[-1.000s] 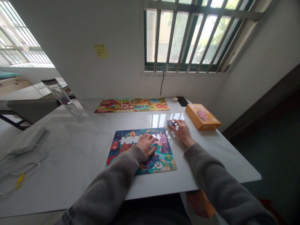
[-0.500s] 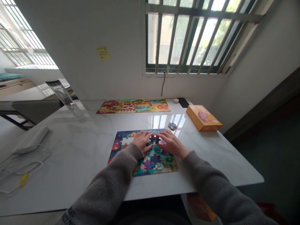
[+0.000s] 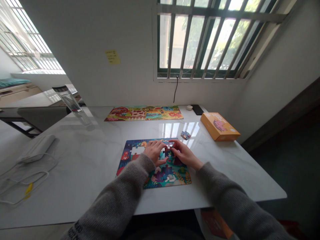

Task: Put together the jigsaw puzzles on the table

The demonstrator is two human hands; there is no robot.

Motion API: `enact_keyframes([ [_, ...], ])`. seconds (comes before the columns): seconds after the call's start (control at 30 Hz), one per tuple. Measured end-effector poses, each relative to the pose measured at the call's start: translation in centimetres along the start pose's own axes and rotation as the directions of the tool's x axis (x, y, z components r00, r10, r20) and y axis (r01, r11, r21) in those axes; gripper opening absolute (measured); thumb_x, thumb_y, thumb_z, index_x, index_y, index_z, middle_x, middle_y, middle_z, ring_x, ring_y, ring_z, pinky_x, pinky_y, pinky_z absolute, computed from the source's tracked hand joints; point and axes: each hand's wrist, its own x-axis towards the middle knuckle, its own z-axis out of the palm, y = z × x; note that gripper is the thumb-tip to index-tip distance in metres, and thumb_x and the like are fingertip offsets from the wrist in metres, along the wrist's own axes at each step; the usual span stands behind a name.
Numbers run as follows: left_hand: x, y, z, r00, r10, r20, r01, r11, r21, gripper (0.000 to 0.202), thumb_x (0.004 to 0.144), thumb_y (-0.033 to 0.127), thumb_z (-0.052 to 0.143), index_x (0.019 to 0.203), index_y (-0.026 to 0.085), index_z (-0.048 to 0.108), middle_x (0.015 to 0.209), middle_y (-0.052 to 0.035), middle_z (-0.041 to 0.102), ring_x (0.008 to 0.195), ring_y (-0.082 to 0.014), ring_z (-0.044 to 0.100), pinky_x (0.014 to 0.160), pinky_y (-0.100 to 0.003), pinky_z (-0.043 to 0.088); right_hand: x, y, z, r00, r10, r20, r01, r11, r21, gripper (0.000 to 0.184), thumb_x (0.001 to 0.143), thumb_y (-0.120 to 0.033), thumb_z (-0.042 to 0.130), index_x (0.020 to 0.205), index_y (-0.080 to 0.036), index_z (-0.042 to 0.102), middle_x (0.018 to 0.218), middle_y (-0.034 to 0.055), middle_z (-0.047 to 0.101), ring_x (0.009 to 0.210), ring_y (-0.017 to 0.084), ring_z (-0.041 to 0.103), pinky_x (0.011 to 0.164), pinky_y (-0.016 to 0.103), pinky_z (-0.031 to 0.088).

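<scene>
A colourful jigsaw puzzle (image 3: 162,181) with animals and plants lies near the table's front edge, white gaps showing in its upper part. My left hand (image 3: 155,152) rests on its upper middle, fingers stretched and thumb apart. Facing it, my right hand (image 3: 184,155) has its thumb and index finger bent around a dark puzzle piece (image 3: 169,152) beside a small white gap. The fingertips partly hide that piece, so its exact fit cannot be made out. Beyond my right hand, a small pile of loose puzzle pieces (image 3: 185,135) sits on the table.
A long farm-scene puzzle (image 3: 145,114) lies along the wall. At the back right are an orange box (image 3: 220,127), a black phone (image 3: 197,109) and a small white round object (image 3: 189,107). A clear bottle (image 3: 68,100) and white cables (image 3: 37,176) are on the left.
My right fingers have curled in closer around the dark piece, and a white gap now shows above it. My left hand stays nearly in place. The view has shifted slightly.
</scene>
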Motion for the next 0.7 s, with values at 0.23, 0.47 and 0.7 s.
enact_keyframes([
  [0.23, 0.0, -0.6, -0.2, 0.991, -0.079, -0.11, 0.079, 0.997, -0.007, 0.024, 0.089, 0.029, 0.062, 0.111, 0.02, 0.062, 0.101, -0.006, 0.068, 0.096, -0.0265, 0.059, 0.086, -0.041, 0.041, -0.2, -0.2, -0.1, 0.996, 0.013, 0.089, -0.018, 0.998, 0.06, 0.05, 0.088, -0.023, 0.06, 0.136, -0.023, 0.049, 0.078, -0.004, 0.049, 0.063, 0.011, 0.048, 0.056, 0.024, 0.041],
  [0.47, -0.2, 0.3, 0.3, 0.994, -0.081, -0.076, 0.075, 0.994, -0.077, 0.034, 0.083, 0.038, 0.071, 0.11, 0.02, 0.061, 0.092, -0.0036, 0.068, 0.091, -0.0255, 0.061, 0.085, -0.04, 0.041, -0.1, -0.1, 0.6, 0.99, 0.137, 0.017, -0.137, 0.957, 0.256, 0.032, 0.086, -0.041, 0.069, 0.104, -0.023, 0.05, 0.075, -0.0049, 0.06, 0.061, 0.01, 0.056, 0.054, 0.022, 0.043],
  [0.7, -0.2, 0.9, 0.9, 0.993, -0.046, -0.106, 0.041, 0.998, -0.041, 0.06, 0.077, 0.042, 0.076, 0.126, 0.016, 0.053, 0.106, -0.01, 0.066, 0.097, -0.0288, 0.062, 0.085, -0.042, 0.043, -0.3, -0.7, 1.0, 0.96, 0.279, -0.019, -0.245, 0.873, 0.422, 0.044, 0.077, -0.052, 0.078, 0.087, -0.023, 0.047, 0.079, -0.0016, 0.069, 0.077, 0.019, 0.072, 0.065, 0.03, 0.056],
])
